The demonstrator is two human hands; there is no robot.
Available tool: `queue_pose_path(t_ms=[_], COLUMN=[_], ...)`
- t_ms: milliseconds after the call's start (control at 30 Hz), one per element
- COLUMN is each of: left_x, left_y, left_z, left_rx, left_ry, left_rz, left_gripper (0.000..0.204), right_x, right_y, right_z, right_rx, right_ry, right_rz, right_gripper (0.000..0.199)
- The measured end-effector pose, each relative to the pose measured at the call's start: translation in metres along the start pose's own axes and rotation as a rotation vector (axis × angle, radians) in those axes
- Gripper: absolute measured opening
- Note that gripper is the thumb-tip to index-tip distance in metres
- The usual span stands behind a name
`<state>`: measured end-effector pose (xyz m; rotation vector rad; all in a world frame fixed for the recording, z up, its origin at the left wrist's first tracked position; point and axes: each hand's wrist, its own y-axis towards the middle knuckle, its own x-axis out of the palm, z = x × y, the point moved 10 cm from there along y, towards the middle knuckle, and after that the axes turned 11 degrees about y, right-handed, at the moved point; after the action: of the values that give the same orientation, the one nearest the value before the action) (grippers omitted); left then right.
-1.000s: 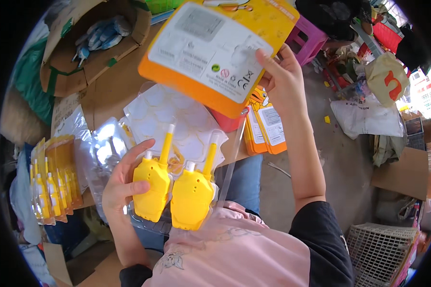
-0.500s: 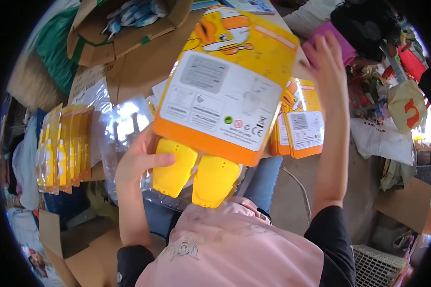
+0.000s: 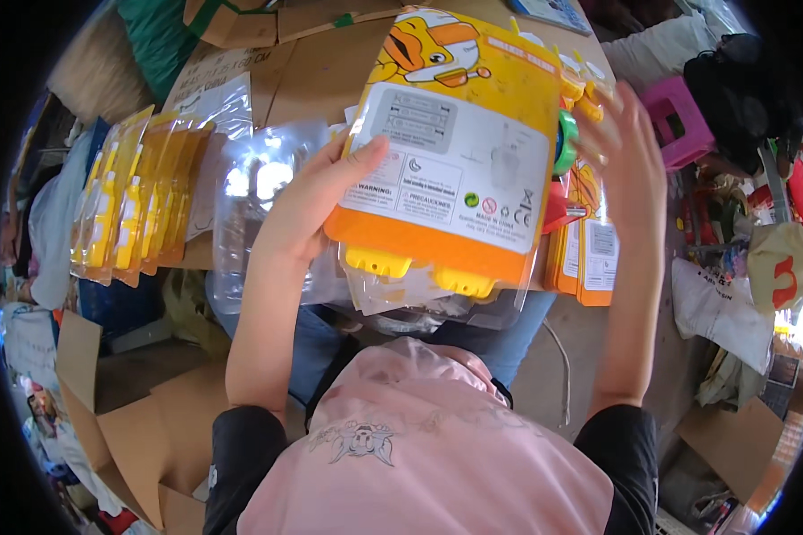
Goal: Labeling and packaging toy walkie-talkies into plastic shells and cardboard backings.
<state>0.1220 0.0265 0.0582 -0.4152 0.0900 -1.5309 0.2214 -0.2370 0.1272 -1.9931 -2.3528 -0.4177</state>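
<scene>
A yellow and orange toy package card (image 3: 473, 183), its printed back toward me, is tilted up in front of me. My left hand (image 3: 330, 192) grips its left edge, thumb lying on the printed side. Yellow plastic pieces (image 3: 379, 262) poke out below the card's lower edge, over clear plastic. Past the right edge show a green ring-shaped part (image 3: 565, 143), a red part (image 3: 558, 209) and more yellow pieces. Beside these parts my right hand (image 3: 611, 134) is raised, fingers apart and slightly blurred. Whether it touches any of them is hard to see.
Clear plastic blister shells (image 3: 272, 192) lie left of my left hand, beside a row of packed yellow toys (image 3: 138, 201). More orange package cards (image 3: 589, 241) are stacked at the right. A pink stool (image 3: 678, 120) stands beyond; an open cardboard box (image 3: 152, 428) sits lower left.
My left hand has moved up along the card's left side. The yellow pieces below are now mostly covered, and coloured parts show past its right edge. My view has shifted.
</scene>
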Motion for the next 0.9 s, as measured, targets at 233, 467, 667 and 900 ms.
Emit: queue_pose_path(t_ms=[233, 467, 667, 900], left_x=[0.02, 0.024, 0.022, 0.031], left_y=[0.008, 0.003, 0.003, -0.005], left_z=[0.004, -0.018, 0.01, 0.016], left_rx=[0.035, -0.068, 0.155, 0.198], left_ry=[-0.114, -0.015, 0.055, 0.025], left_rz=[-0.09, -0.147, -0.175, -0.234], left_gripper=[0.053, 0.047, 0.052, 0.08], right_x=[0.044, 0.041, 0.042, 0.043], right_y=[-0.06, -0.048, -0.049, -0.05], right_z=[0.036, 0.048, 0.045, 0.037], right_rx=[0.216, 0.255, 0.323, 0.28], right_ry=[0.035, 0.052, 0.079, 0.099], right_rz=[-0.034, -0.055, -0.141, -0.212], right_gripper=[0.057, 0.058, 0.085, 0.1])
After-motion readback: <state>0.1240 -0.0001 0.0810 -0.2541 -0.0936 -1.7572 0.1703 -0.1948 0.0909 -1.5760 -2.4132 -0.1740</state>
